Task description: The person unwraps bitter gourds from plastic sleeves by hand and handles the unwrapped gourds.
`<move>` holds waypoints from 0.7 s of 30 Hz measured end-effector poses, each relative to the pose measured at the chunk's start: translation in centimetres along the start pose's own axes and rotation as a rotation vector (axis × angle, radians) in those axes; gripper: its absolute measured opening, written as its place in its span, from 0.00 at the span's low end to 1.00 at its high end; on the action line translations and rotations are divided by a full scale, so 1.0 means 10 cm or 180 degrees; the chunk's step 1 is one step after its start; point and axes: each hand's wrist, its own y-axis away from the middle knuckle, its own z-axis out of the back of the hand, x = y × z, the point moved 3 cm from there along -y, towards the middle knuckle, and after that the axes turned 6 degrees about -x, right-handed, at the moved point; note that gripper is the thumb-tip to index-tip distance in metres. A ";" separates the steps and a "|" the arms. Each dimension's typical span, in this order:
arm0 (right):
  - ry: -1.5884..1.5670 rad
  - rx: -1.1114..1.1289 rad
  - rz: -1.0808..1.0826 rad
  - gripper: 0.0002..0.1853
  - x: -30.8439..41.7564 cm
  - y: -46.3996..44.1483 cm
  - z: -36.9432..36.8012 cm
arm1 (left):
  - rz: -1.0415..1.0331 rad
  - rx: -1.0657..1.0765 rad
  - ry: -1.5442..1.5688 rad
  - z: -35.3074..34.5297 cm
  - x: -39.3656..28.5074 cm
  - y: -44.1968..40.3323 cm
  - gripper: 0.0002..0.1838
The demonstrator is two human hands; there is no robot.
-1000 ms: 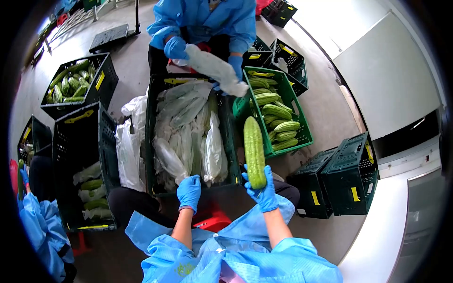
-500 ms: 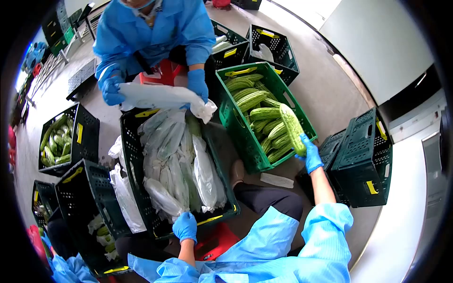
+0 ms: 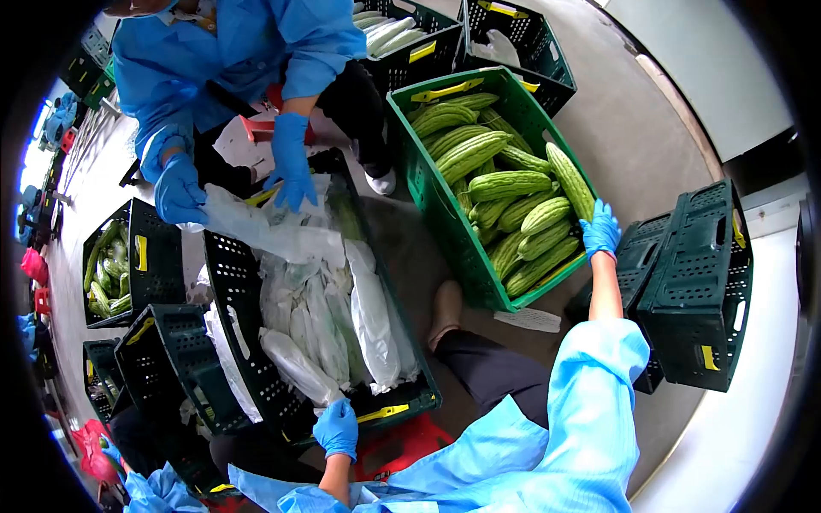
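Note:
My right hand [image 3: 601, 229], in a blue glove, grips the lower end of a ridged green bitter melon [image 3: 571, 181]. The melon slants over the right rim of a green crate [image 3: 425, 231] that holds many more bitter melons [image 3: 509, 184]. At the front rim of a dark crate [image 3: 432, 395], my gloved left hand [image 3: 337, 430] is closed on the end of a plastic bag [image 3: 299, 369] wrapped around a long vegetable. Other bagged vegetables [image 3: 321, 316] lie piled behind it. My left fingertips are partly hidden.
Opposite me a co-worker in a blue gown [image 3: 231, 60] holds a long plastic-bagged item [image 3: 265, 224] over the dark crate. Stacked dark crates [image 3: 693, 291] stand at right, more crates [image 3: 137, 265] at left. A paper slip [image 3: 528, 320] lies by the green crate.
My right hand and the bitter melon have moved up along the green crate's right side. The co-worker's one hand has released the bagged item, now lowered onto the pile. The view has shifted.

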 end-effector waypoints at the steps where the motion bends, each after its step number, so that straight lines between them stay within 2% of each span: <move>1: 0.0207 -0.0209 0.0301 0.32 0.06 -0.04 -0.06 | -0.0033 -0.0028 -0.0024 0.00 0.00 -0.01 0.09; 3: 0.0336 -0.0686 0.0903 0.36 0.29 -0.03 -0.14 | 0.0027 0.0077 0.0054 -0.01 0.00 -0.02 0.08; 4: 0.0284 -0.0516 0.1223 0.38 0.45 0.04 -0.18 | 0.0069 0.0136 0.0092 0.00 0.02 -0.01 0.08; 6: -0.0665 -0.0544 0.1766 0.40 0.62 0.13 -0.35 | 0.0120 0.0174 0.0000 0.00 0.02 -0.01 0.08; 8: -0.0778 -0.0256 0.1590 0.40 0.59 0.05 -0.52 | 0.0135 0.0202 -0.0051 -0.01 0.00 -0.01 0.08; 10: -0.0689 0.0504 0.1451 0.41 0.67 -0.03 -0.24 | 0.0119 0.0195 -0.0068 -0.02 0.01 -0.01 0.08; 12: -0.0403 0.0476 0.1697 0.40 0.75 -0.06 -0.21 | 0.0112 0.0217 -0.0078 -0.02 0.00 -0.02 0.08; 14: -0.0465 0.0635 0.1606 0.36 0.81 -0.08 -0.27 | 0.0112 0.0212 -0.0058 0.00 -0.01 0.00 0.08; 16: -0.0422 0.0261 0.1955 0.31 0.85 -0.01 -0.30 | 0.0107 0.0145 -0.0027 0.01 -0.03 -0.01 0.08; 18: -0.0235 0.0481 0.2228 0.30 1.03 0.20 -0.05 | 0.0113 0.0160 -0.0020 -0.01 0.00 -0.02 0.08; 20: -0.0299 -0.0059 0.2711 0.29 1.22 0.57 0.02 | 0.0114 0.0185 -0.0084 -0.01 0.00 -0.02 0.08; 21: -0.0311 -0.0592 0.2677 0.28 1.23 0.66 -0.05 | 0.0102 0.0200 -0.0145 0.02 -0.03 -0.03 0.08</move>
